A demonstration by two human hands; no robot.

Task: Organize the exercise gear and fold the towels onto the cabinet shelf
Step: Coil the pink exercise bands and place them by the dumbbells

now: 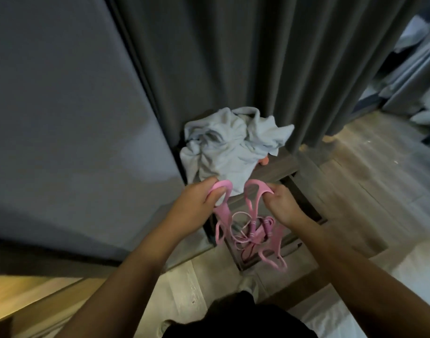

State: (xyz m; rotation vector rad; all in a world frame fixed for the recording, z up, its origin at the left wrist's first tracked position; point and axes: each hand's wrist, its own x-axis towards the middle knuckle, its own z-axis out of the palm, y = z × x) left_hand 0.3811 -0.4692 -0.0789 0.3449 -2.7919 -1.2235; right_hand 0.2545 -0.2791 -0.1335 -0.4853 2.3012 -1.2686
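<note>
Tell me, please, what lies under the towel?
The towel lies on the cabinet top; a small pinkish thing peeks out at its right edge. Anything else beneath is covered.

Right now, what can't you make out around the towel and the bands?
Head view only.
Orange thing: mostly under the towel; unidentifiable.
Bands: tangled, blurred below the left hand and right hand; count unclear.
Cabinet inside: dark, behind bands and hands.
Pale heap: blurred, cut by right edge.

Bare forearms (126,272) unsleeved to the frame's edge, a left hand (194,203) and right hand (284,206), black clothing (238,318) below, and seemingly a pale grey shoe (248,286).
</note>
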